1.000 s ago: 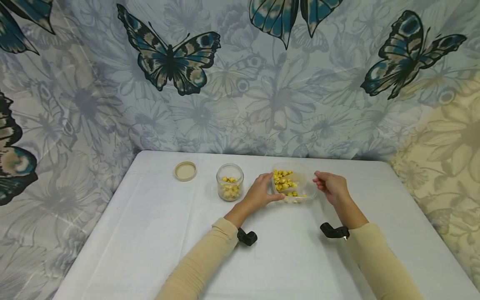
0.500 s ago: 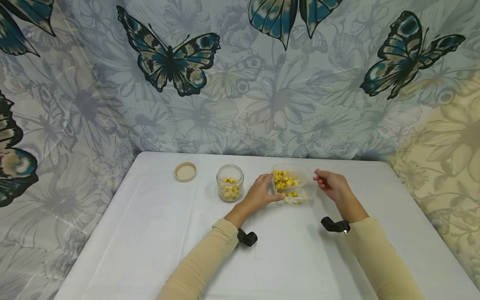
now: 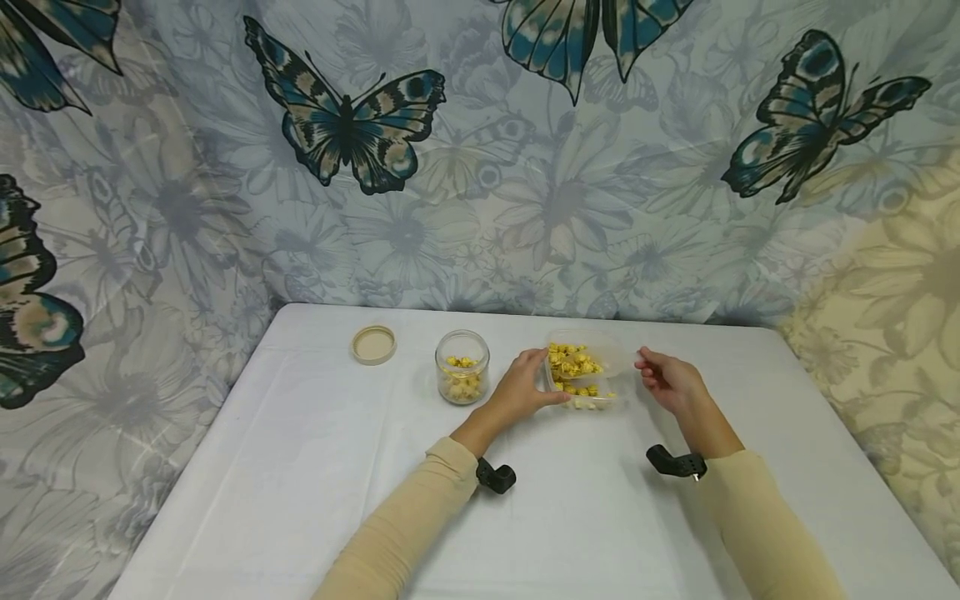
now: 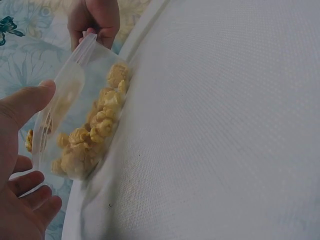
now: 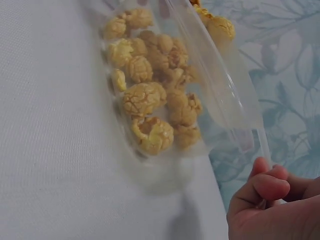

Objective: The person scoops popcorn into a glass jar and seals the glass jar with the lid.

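Note:
A clear plastic container [image 3: 582, 334] with yellow popcorn [image 3: 573, 360] in it sits towards the back of the table. My left hand [image 3: 517, 385] grips its left end, the thumb [image 4: 40, 95] at the near rim and the fingers spread behind. At the right end, my right hand [image 3: 672, 382] pinches the thin handle of a translucent plastic spoon [image 5: 230, 95], with fingers curled. The spoon's bowl overlaps the container in the right wrist view, with popcorn close beside it. To the left of my left hand stands an uncovered glass jar [image 3: 462, 385], partly filled with popcorn.
A round, pale gold-rimmed lid [image 3: 373, 345] lies left of the jar. White cloth covers the table [image 3: 300, 467]. A butterfly-print curtain [image 3: 480, 208] hangs right behind the table's back edge and runs along the sides.
My right hand has drawn slightly right with the spoon, a little away from the container. My left hand keeps its grip, and the container stays in place.

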`<state>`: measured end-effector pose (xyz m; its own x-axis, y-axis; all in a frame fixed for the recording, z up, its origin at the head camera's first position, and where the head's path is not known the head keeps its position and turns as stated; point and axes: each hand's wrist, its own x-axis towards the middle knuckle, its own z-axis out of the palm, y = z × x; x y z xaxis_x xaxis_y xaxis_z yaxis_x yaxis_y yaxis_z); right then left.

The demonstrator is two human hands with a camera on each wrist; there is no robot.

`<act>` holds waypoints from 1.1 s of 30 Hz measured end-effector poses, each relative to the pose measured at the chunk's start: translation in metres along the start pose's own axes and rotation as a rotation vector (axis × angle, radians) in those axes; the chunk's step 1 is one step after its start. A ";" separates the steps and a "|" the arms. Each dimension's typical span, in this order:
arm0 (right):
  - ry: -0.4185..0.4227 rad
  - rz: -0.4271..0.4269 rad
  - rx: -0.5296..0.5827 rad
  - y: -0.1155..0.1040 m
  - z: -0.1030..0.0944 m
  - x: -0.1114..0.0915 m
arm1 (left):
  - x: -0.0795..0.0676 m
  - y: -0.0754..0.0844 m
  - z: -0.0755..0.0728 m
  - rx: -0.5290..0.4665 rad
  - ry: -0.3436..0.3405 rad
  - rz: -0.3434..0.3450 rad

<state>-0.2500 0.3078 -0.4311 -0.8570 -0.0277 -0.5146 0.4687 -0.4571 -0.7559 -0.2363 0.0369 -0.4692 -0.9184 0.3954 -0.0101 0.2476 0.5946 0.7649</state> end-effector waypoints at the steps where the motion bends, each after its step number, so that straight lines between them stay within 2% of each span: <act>1: -0.003 -0.007 0.006 0.000 -0.001 0.000 | 0.000 0.000 0.000 0.001 0.000 -0.005; 11: -0.027 -0.044 0.040 -0.002 -0.005 -0.002 | 0.001 -0.001 0.001 0.018 0.007 -0.004; 21: -0.012 -0.072 0.048 -0.004 -0.002 -0.006 | 0.001 -0.001 0.001 0.001 0.009 0.000; 33: -0.024 -0.107 0.068 -0.002 -0.001 -0.009 | -0.001 -0.001 0.002 0.038 0.010 0.005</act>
<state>-0.2427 0.3105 -0.4251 -0.9064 0.0039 -0.4224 0.3596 -0.5176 -0.7764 -0.2348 0.0373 -0.4714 -0.9200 0.3919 0.0002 0.2637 0.6187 0.7401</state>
